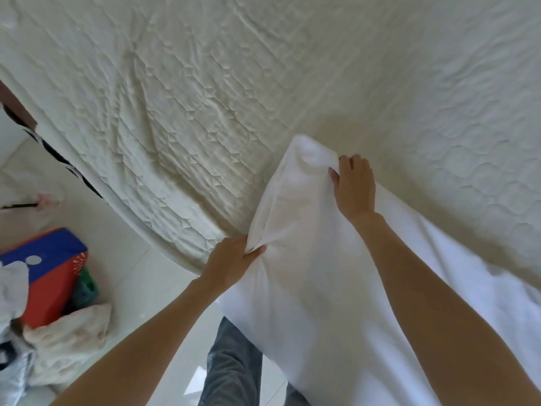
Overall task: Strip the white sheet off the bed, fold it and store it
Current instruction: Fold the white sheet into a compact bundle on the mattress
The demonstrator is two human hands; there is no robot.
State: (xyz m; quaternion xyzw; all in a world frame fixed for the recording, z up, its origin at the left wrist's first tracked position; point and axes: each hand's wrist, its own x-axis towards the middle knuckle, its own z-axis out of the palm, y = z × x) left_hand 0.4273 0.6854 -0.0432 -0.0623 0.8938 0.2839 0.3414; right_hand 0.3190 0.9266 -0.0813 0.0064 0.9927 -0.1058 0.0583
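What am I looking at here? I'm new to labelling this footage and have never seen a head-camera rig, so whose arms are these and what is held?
There is no machine here. The single picture comes from a wide-angle camera worn on a person's head, looking down, so the two bare arms are the wearer's own. The left hand pinches a bunched edge of the white sheet, and the right hand grips it further up. The sheet is pulled away from the quilted mattress, which lies bare. On the tiled floor at the left stand a red and blue box and some bags. The wearer's grey trouser leg shows below.
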